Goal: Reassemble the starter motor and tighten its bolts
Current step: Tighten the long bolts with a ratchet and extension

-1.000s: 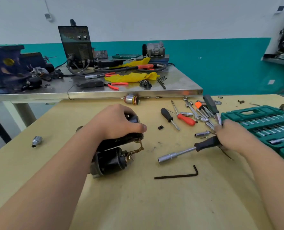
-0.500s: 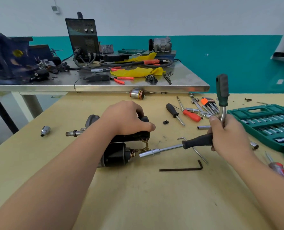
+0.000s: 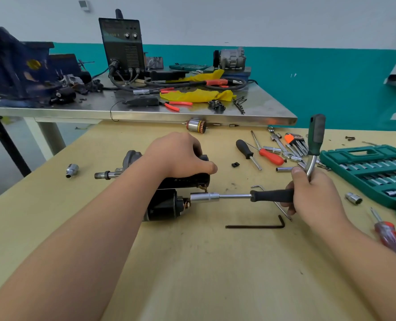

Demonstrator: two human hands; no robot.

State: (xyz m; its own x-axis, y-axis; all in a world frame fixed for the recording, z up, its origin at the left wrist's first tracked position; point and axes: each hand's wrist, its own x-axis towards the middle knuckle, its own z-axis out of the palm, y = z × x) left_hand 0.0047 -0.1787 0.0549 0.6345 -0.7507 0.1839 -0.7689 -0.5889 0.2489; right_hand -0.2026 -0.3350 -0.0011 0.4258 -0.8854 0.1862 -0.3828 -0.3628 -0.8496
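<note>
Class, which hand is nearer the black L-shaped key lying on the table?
Right. The right hand holds a socket driver just beyond the key; the left hand grips the motor, farther away.

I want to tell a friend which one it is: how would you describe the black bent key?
On the wooden table, find the starter motor under the left hand. To its right, nearer you than the right hand and its driver, lies a thin L-shaped key. It is black and lies alone; the other bent key is silver and crosses the driver's handle.
</note>
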